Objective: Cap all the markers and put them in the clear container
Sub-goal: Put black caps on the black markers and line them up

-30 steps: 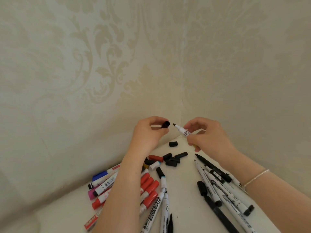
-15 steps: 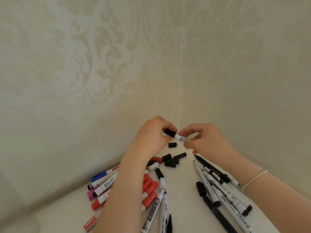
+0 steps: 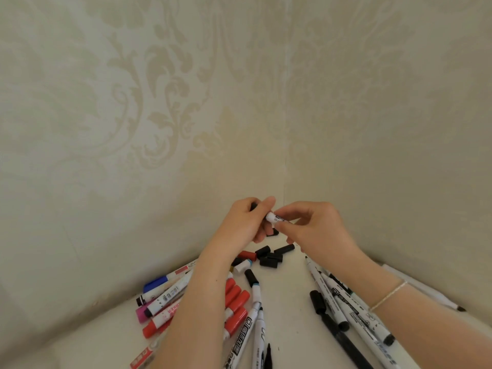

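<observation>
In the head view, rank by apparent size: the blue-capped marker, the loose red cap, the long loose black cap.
1. blue-capped marker
2. and 3. unranked: red cap and long black cap look alike in size.

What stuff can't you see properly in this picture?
- Head view: the cap is mostly hidden inside the left hand, so whether it's fully on the white marker is unclear.
- Clear container: nowhere in view.
- Marker labels: too small to read.
- Bottom markers: cut off by the edge.
</observation>
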Motion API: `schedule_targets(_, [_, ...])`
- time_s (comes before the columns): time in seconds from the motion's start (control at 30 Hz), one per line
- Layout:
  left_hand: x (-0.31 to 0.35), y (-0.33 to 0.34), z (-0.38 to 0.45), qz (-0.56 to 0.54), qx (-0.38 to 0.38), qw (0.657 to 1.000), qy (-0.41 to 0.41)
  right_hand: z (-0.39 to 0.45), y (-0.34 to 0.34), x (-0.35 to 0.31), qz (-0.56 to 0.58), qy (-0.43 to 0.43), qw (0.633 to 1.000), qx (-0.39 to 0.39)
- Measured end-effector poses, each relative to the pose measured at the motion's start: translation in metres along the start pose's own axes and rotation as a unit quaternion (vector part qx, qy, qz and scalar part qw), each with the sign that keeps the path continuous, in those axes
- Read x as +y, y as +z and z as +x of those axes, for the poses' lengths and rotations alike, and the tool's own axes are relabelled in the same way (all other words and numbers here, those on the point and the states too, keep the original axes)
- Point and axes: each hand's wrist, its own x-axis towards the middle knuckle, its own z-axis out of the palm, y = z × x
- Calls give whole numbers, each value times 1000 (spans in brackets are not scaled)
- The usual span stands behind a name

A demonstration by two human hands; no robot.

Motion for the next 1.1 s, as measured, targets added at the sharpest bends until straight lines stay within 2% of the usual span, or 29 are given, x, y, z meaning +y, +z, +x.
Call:
schedule_targets(0.1, [2, 7, 2, -31, 22, 999, -7, 2, 4, -1, -20, -10, 999, 40])
schedule_targets(0.3, [2, 9, 1, -97, 30, 995, -24, 6, 14, -8, -53, -1, 997, 51])
schedule_targets(0.43, [8, 5, 3, -42, 50, 998, 19, 7, 11, -13, 18, 13, 998, 55])
schedule_targets(0.53, [9, 8, 2, 24, 27, 999, 18, 1, 7, -8, 71, 48, 995, 54])
schedule_targets(0.63, [11, 7, -4, 51, 7, 999, 8, -4, 9, -7, 80, 56, 995, 34])
schedule_targets(0.7, [15, -1, -10, 20, 47, 999, 17, -8, 8, -11, 115, 68, 991, -14])
schedule_targets(0.77, [20, -14, -19, -45, 124, 991, 24, -13, 4, -13, 120, 88, 986, -75])
schedule_targets(0.83, [22, -33, -29, -50, 203, 978, 28, -18, -7, -10, 13, 96, 990, -106])
schedule_targets(0.9, [16, -52, -41, 40, 233, 971, 24, -28, -21, -8, -172, 95, 969, -148])
schedule_targets(1.0, [1, -67, -58, 191, 184, 964, 6, -49, -32, -6, -379, 134, 868, -292])
schedule_targets(1.07, [-11, -67, -69, 264, 119, 957, -5, -63, -32, -6, -450, 150, 811, -341])
schedule_targets(1.1, [-17, -66, -74, 302, 86, 950, -5, -69, -31, -2, -472, 146, 798, -346])
